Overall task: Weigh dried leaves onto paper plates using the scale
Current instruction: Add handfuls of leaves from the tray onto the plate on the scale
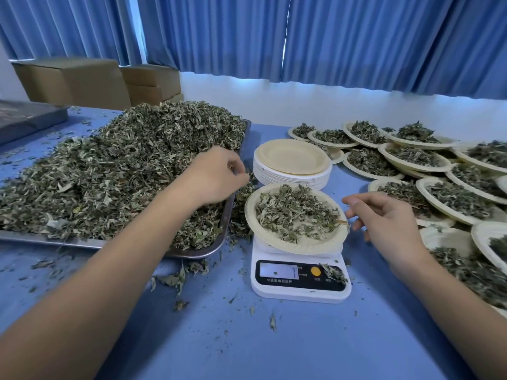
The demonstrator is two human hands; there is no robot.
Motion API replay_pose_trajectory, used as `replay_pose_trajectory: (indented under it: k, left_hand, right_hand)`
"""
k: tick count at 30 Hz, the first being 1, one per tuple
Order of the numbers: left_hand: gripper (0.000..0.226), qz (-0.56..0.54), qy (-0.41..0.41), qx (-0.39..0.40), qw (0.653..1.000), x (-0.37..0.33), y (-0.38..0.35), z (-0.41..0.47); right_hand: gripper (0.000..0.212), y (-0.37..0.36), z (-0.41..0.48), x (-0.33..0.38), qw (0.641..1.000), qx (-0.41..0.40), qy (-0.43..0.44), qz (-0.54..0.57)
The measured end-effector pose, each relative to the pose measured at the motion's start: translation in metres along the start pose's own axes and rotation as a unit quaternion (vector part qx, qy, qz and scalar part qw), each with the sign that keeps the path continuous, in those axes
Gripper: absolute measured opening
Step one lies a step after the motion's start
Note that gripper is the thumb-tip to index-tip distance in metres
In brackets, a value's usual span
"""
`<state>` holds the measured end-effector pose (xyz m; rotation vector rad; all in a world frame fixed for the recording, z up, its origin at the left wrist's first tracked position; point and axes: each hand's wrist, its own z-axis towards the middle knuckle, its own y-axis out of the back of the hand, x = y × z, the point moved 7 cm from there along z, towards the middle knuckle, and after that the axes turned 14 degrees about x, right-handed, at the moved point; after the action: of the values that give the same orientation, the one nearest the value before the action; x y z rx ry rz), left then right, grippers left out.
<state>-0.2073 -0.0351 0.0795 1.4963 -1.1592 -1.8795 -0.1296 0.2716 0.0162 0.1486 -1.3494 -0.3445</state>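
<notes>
Blue surface point(274, 338), white scale point(299, 283) parked in the middle of it, and on the scale we had one plate point(301, 248), sitting a bit tilted, with a loose heap of leaves point(296, 212) in it. The readout was too washed out to read. Our left hand point(216, 174) was over the right edge of the big pile point(109, 165) in the metal tray point(192, 252), fingers curled down at the leaves; honestly we couldn't tell if they'd got hold of any. Our right hand point(389, 218) hung just beside the plate's right rim, fingers loosely spread with nothing in them. A stack point(292, 163) of bare plates sat right behind the scale, and filled plates point(411, 157) overlapped each other off to the right. Crumbs of leaf were scattered over the surface, and a clump lay on the scale's front panel.
</notes>
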Motion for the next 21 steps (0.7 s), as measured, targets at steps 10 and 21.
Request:
replay_pose_trajectory:
  k: [10, 21]
  left_hand:
    - [0.01, 0.024, -0.019, 0.076, 0.997, -0.02, -0.03, -0.004]
    - [0.004, -0.107, -0.043, 0.074, 0.991, -0.075, -0.05, 0.028]
  right_hand:
    - [0.006, -0.01, -0.004, 0.007, 0.999, 0.045, -0.007, 0.006]
    - [0.016, 0.048, 0.013, 0.022, 0.997, -0.019, -0.069, -0.031]
